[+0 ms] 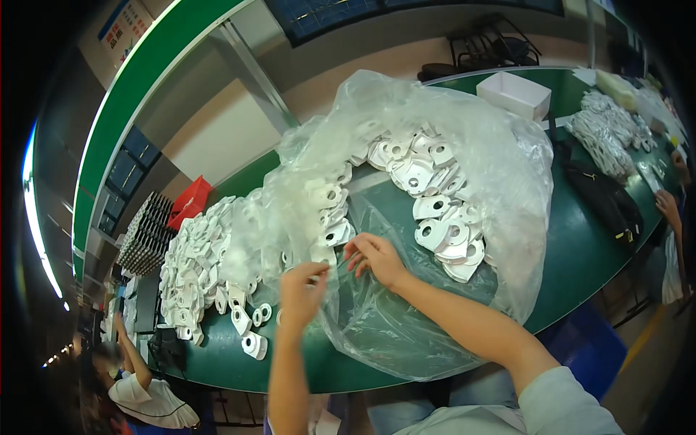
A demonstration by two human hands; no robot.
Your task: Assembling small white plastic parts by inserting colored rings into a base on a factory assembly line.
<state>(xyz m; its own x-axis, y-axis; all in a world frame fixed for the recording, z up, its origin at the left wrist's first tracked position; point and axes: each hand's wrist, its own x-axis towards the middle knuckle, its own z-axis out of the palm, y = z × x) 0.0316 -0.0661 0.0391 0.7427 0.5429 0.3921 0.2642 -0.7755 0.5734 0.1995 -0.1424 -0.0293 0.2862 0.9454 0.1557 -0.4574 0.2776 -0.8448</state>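
A large clear plastic bag lies spread on the green table, with many white plate-like parts inside, each with a round hole. At the bag's left edge is my left hand, fingers curled and smeared by motion; whether it grips the film cannot be told. My right hand hovers over the middle of the bag, fingers bent but apart, with nothing visible in them. Close beyond its fingertips sits one white part. Left of my left hand, a few loose white parts and small white rings lie on the table.
A big heap of white parts covers the table's left side, near a red bin and stacked grey trays. An empty white box, white cords and a black bag lie right. Other people work at both ends.
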